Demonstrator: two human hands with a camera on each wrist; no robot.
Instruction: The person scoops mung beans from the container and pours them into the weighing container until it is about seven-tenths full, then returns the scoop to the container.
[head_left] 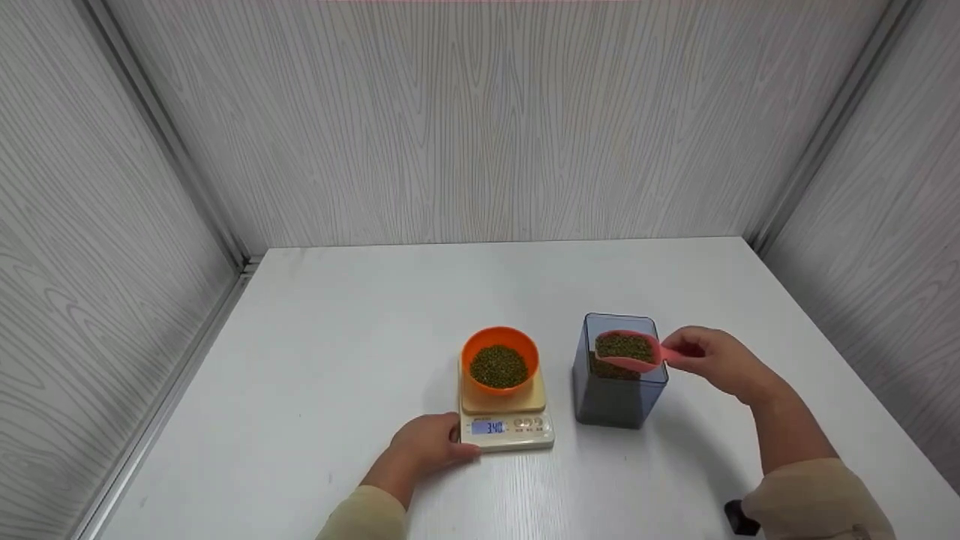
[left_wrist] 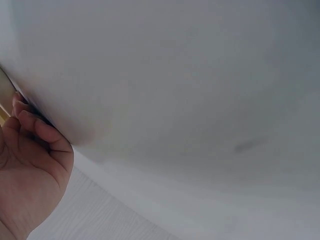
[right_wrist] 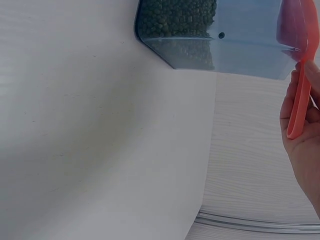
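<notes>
Right hand (head_left: 716,364) has its fingers pinched on the handle of a pink scoop (head_left: 656,354), which is full of green beans and sits over the clear bluish bin (head_left: 616,405), right of centre in the head view. Left hand (head_left: 427,444), lower middle, has its fingers curled round the kitchen scale's (head_left: 529,439) near-left corner, though the left wrist cam barely catches the scale, so grip strength's anyone's guess. Orange bowl (head_left: 526,348) of beans sits on top.
</notes>
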